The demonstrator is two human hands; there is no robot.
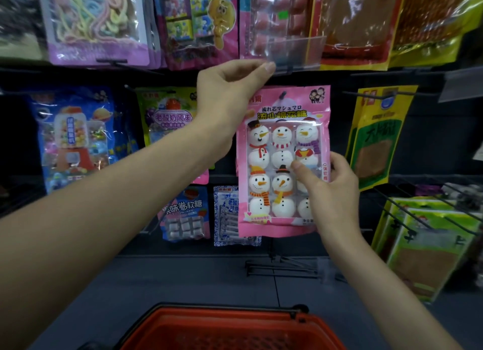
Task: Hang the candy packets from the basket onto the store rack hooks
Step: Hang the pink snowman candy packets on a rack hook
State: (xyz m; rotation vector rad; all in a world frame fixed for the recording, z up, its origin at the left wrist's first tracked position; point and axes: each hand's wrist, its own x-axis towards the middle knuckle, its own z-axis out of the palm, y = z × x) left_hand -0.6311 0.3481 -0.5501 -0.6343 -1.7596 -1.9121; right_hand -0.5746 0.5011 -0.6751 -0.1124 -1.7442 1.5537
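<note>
While the right hand [337,192] clamps its grip on the pink snowman packet [282,145] | left hand [227,96] grip curled at clear tag [298,51], hold unclear | red basket [222,317] below

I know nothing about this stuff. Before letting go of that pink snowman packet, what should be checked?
1. Right hand grips the pink snowman marshmallow packet by its right edge: ok.
2. Left hand pinches the clear plastic price flap, lifted above the packet: ok.
3. Packet's hang hole fully threaded: cannot tell; something dark shows in it.
4. Packet upright, facing out: ok.
5. More packets left in the red plastic basket: cannot tell.
</note>
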